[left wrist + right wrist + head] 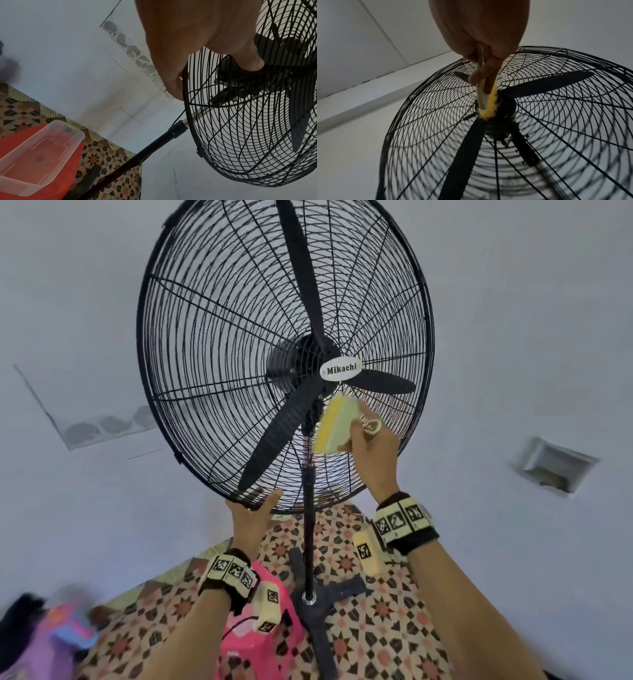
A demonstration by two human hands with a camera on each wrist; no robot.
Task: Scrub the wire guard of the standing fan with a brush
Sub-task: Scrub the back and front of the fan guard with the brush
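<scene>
The black standing fan point(308, 542) stands on the patterned floor point(376, 628) near the wall. Its wire guard point(212, 337) is gripped at the lower rim by the left hand point(251, 513). The right hand point(371, 446) holds a yellow-bristled brush point(334, 428) against the guard just below the hub badge point(338, 370).

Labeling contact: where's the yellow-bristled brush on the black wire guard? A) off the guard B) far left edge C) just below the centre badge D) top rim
C: the right hand presses the yellow-bristled brush to the black wire guard just below the white centre badge.
</scene>
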